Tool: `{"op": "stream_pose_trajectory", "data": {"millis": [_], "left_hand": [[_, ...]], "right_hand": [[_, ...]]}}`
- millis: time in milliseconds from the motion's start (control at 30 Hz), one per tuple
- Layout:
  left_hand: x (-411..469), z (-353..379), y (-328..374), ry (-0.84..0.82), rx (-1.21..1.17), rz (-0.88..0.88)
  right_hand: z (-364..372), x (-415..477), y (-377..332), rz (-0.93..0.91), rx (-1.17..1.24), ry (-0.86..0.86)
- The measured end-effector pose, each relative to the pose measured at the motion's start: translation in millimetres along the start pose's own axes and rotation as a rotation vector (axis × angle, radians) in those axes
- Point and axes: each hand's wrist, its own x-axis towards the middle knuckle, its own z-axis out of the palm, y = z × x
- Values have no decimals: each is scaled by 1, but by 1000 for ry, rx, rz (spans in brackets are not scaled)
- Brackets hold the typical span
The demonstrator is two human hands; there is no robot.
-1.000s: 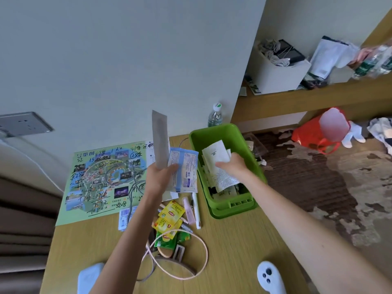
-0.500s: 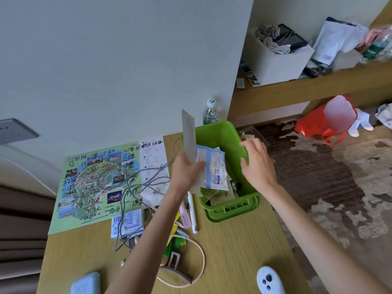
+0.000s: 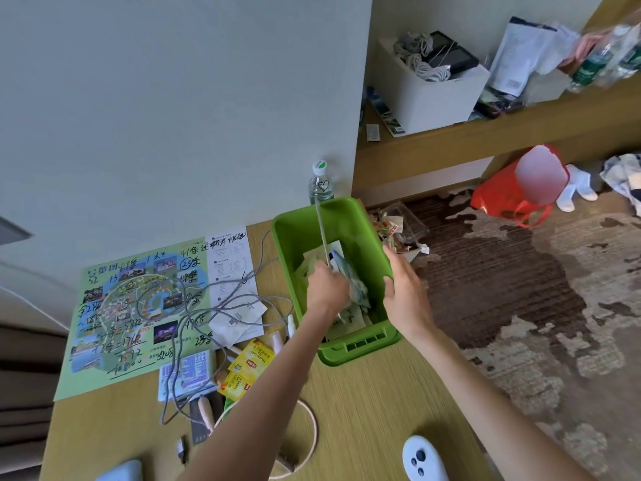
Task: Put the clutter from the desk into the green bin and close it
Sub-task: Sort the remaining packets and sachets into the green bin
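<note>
Clutter (image 3: 239,322) lies on the worktop (image 3: 364,411): nearest are a white controller (image 3: 421,458) and a pale cable loop (image 3: 312,432), then yellow tea packets (image 3: 251,362), a tangled grey cable (image 3: 208,307) and a green map sheet (image 3: 138,307). Farther back, the green bin (image 3: 360,352) stands uncovered at the worktop's right edge. The left hand (image 3: 326,289) reaches into it with fingers clenched on papers (image 3: 350,279) above other paper lying inside, while the right hand (image 3: 404,289) has its fingers grasping the bin's right rim. A water bottle (image 3: 321,184) stands just behind the bin, against the wall.
</note>
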Motion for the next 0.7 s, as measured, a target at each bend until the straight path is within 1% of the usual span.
{"op": "stream_pose_trajectory", "data": {"millis": [133,200,300,367,467,567,633,700], "left_hand": [[3,2,0,52,330,35],[2,2,1,85,407,58],[1,1,-2,52,394,60],[-1,1,-4,13,357,98],[-4,6,2,-4,179,170],[-2,15,9,-117,67,135],[1,18,9,-202,128,70],[3,16,8,-196,310,108]], "right_hand": [[2,1,2,0,2,12],[2,0,3,-11,17,20],[3,0,4,-19,33,29],[4,0,5,-20,34,37],[4,0,6,-19,26,40],[4,0,5,-18,17,41],[4,-1,5,-16,13,37],[3,-1,5,-12,12,32]]}}
